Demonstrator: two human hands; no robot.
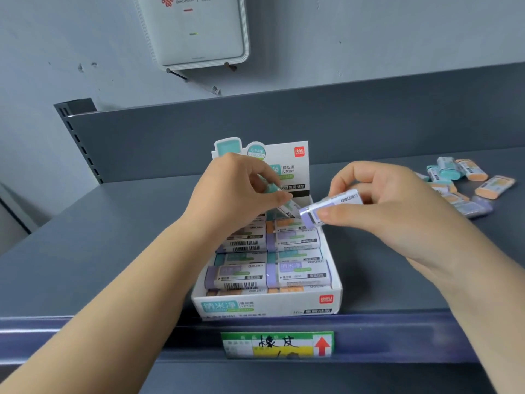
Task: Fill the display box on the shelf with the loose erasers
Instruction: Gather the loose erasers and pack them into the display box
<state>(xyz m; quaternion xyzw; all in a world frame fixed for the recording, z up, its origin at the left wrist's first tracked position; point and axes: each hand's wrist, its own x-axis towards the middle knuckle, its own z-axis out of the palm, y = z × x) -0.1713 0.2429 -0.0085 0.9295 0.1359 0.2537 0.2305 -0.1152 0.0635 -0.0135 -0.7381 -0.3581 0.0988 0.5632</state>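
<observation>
The white display box [267, 304] stands at the front edge of the grey shelf [113, 223], holding two columns of sleeved erasers with purple, teal and orange ends. Above its back, the left hand [230, 191] pinches a teal eraser [272, 186] and the right hand [389, 206] pinches a purple eraser [332, 207]. A loose pile of erasers [463, 186], too jumbled to count, lies on the shelf to the right.

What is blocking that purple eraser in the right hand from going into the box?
Nothing visible blocks it. The right hand holds the purple eraser just above the display box's open back end, where the left hand holds a teal eraser close beside it.
</observation>
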